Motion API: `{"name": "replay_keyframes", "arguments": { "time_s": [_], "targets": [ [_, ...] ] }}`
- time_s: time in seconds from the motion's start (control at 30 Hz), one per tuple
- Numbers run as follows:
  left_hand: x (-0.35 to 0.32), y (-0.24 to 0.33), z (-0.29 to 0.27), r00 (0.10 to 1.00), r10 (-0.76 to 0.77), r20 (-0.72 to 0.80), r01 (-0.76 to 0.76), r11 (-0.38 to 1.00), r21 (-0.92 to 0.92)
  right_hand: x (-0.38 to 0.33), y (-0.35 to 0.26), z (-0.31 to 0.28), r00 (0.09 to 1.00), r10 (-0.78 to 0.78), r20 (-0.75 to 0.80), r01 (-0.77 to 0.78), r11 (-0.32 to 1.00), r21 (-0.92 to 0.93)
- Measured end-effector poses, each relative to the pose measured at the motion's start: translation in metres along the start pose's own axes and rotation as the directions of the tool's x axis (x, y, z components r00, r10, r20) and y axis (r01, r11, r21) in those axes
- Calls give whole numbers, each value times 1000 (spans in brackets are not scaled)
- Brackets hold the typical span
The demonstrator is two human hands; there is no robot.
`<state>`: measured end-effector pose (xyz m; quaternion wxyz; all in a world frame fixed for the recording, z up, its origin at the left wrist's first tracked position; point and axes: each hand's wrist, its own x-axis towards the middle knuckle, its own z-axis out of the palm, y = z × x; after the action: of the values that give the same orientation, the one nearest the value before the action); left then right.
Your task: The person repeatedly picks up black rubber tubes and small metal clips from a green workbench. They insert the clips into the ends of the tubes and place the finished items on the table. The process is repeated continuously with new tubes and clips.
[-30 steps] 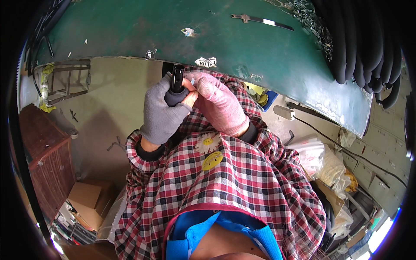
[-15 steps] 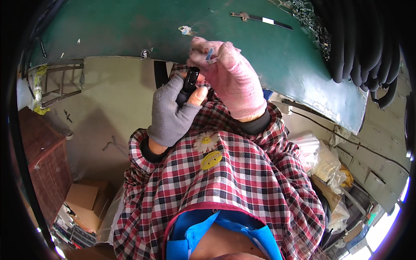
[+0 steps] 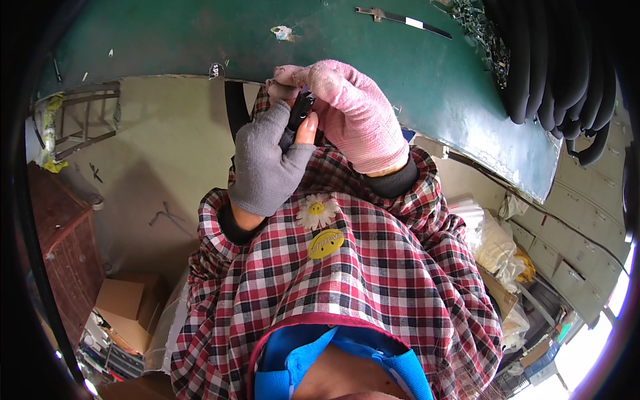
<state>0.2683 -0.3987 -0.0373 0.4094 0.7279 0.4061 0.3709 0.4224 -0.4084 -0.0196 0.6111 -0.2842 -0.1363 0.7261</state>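
My left hand (image 3: 267, 167), in a grey fingerless glove, grips a small black part (image 3: 300, 110) from below, with a bare fingertip against it. My right hand (image 3: 350, 110), in a pink knitted glove, closes over the same black part from above and the right. Both hands meet at the near edge of a green worktable (image 3: 200, 33). A black strap (image 3: 235, 110) hangs down just left of my left hand. Most of the black part is hidden between the gloves. My red checked sleeves fill the middle of the view.
A long metal tool (image 3: 400, 18) and a small scrap (image 3: 283, 31) lie on the green table. Black rubber hoses (image 3: 567, 73) hang at the upper right. A metal rack (image 3: 80, 123), a brown cabinet (image 3: 63, 260) and cardboard boxes (image 3: 127, 303) stand left; bags (image 3: 497, 243) lie right.
Both hands stayed clasped on the black part; my right hand went from beside my left hand to over the top of the part.
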Motion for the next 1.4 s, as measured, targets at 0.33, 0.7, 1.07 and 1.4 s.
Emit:
{"name": "replay_keyframes", "arguments": {
  "time_s": [0.33,0.7,1.07,1.4],
  "targets": [
    [1,-2,6,1000,25,17,-26,997,70,-1,-4,-9,997,76,-22,-79,986,-144],
    [26,2,-28,953,-258,158,279,952,-125,23,-79,-30,732,-559,390,335,-203,-920],
    [9,-18,-38,974,-197,110,157,943,294,21,-106,-66,860,-223,459,225,-641,-734],
    [10,-17,-37,973,-180,146,143,961,236,40,-89,-19,916,205,346,392,-266,-881]
  ]
}}
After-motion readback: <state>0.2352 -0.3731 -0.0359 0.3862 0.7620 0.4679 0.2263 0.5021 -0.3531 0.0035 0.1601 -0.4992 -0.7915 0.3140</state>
